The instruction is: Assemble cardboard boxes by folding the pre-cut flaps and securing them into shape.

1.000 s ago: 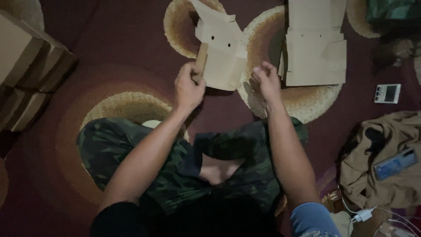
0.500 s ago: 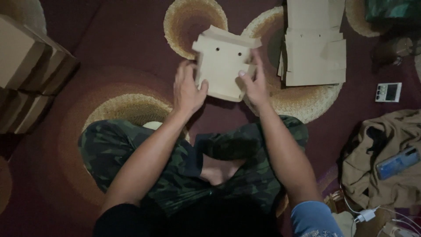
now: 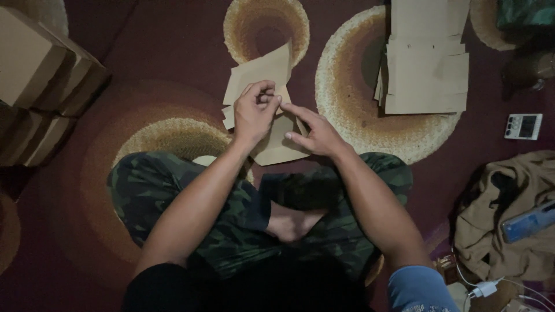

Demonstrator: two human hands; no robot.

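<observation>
I sit cross-legged on the dark red carpet [image 3: 144, 52] with round straw-coloured patterns, and everything lies on this floor around me. To the far left of my hands stand the finished cardboard boxes [image 3: 40, 86], stacked together. Up and to the right of my hands lies the pile of flat box blanks [image 3: 425, 69], well apart from what I work on. Further right I see a beige jacket [image 3: 509, 219] with a blue phone [image 3: 529, 221] on it, and above it a small white timer [image 3: 522, 126].

The half-folded cardboard blank [image 3: 260, 78] is directly under and in front of my hands, one panel standing up tilted, the rest flat on the carpet. My left hand [image 3: 252, 112] is curled, its fingertips pinching a small flap or tab of the blank; I cannot see the tab itself well. My right hand [image 3: 315, 133] is spread, fingers pressing the lower panel down, the index pointing toward the pinch.

I think the risk is here: if I pull the tab too hard, the thin card may tear or crease in a wrong place. The light is weak, so I may miss the slot. If my right hand lifts, the panel could spring open and the fold is lost.
</observation>
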